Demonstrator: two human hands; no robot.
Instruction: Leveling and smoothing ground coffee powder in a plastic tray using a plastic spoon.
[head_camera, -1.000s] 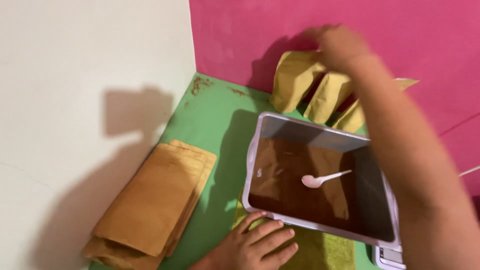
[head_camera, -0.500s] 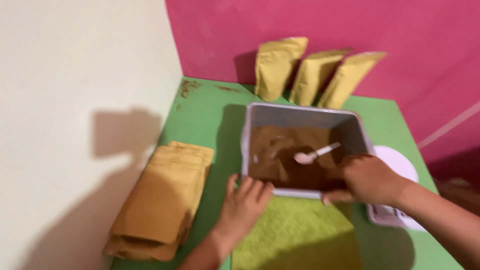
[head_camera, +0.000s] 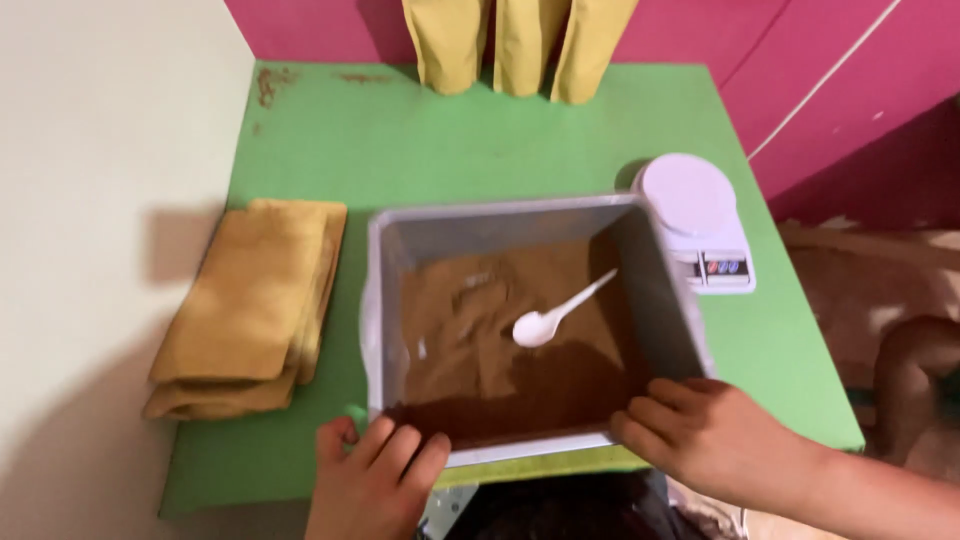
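tray pulled nearer since half a second ago | left hand (head_camera: 372, 478) and right hand (head_camera: 700, 435) both clasp grey tray (head_camera: 395, 235) near rim | brown powder (head_camera: 500, 340), white spoon (head_camera: 558, 312) inside, table (head_camera: 480, 140) centre

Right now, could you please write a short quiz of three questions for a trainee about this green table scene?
1. True or false: the white plastic spoon lies in the brown powder inside the grey rectangular tub.
2. Which side of the tub is the stack of flat tan paper pouches on? A) left B) right
3. Which part of the tub do the left hand and the right hand grip?

Key: 1 true. 2 A. 3 the near rim.
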